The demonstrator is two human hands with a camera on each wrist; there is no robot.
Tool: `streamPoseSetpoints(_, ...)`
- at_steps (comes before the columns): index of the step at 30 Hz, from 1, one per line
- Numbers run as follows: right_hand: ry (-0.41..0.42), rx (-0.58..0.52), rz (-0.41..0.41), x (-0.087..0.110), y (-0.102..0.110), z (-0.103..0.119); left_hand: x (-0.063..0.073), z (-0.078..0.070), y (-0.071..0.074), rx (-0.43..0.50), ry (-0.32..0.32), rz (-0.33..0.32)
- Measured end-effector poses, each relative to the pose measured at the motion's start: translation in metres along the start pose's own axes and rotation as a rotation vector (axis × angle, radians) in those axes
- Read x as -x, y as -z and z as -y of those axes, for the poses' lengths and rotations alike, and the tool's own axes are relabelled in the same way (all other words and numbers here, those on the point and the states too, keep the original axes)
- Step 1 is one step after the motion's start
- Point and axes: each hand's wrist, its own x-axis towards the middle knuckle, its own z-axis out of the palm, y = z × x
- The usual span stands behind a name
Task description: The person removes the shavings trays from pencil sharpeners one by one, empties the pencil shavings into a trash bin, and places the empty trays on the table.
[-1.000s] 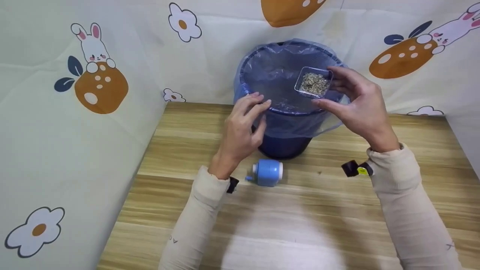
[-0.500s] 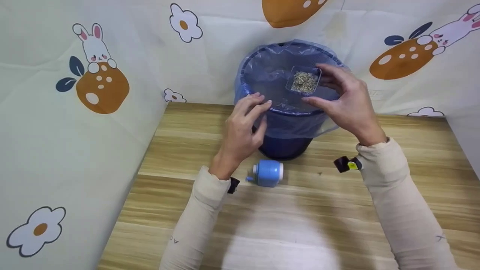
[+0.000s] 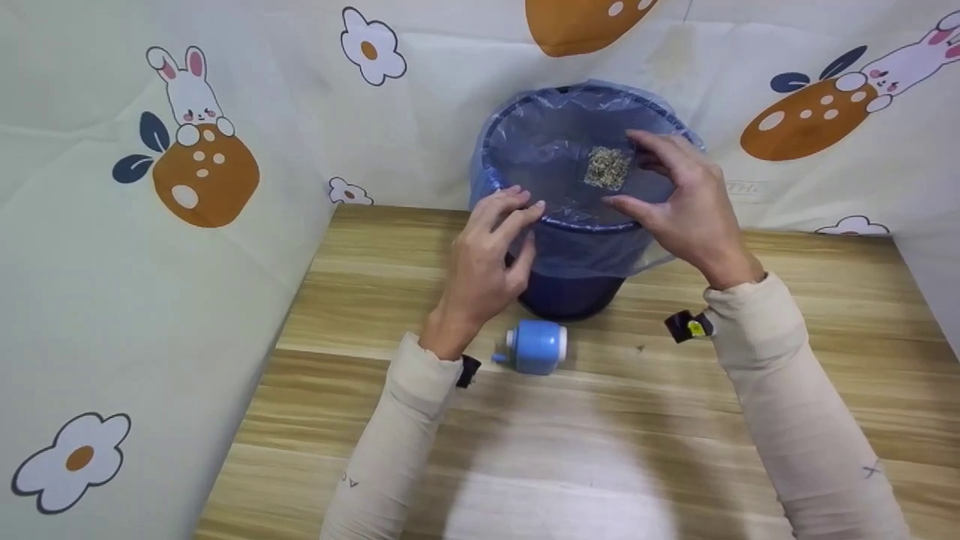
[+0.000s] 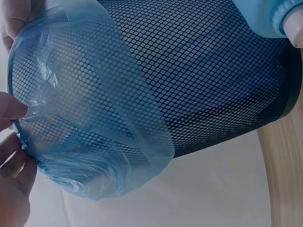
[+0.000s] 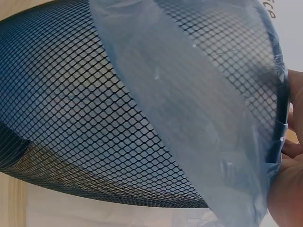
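Note:
A clear square container of small pale grains hangs over the mouth of a dark blue mesh trash can, lined with a thin blue bag. My right hand is just right of the container, thumb and fingers spread apart, with a gap showing between them and it. My left hand holds the near left rim, fingertips over the edge and thumb outside. In the left wrist view the left hand's fingers meet the bagged rim. The right wrist view shows the right hand beside the rim, its fingertips largely hidden.
A small blue device with a white end lies on the wood-grain table in front of the trash can. Behind the can hangs a pale printed cloth, which also covers the left side.
My right hand has moved left over the can, then let go of the clear container, which now looks smaller and lower. My left hand has stayed at the rim.

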Motion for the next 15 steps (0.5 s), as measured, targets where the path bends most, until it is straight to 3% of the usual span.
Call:
streamPoseSetpoints(4,0.040,0.033,-0.010,0.0012,-0.0009,-0.0027,0.0001,0.0002,-0.0002,-0.005,-0.006,-0.004)
streamPoseSetpoints(15,0.048,0.039,-0.014,0.0038,-0.0016,-0.0035,0.0002,-0.0007,-0.0006,0.004,-0.006,-0.011)
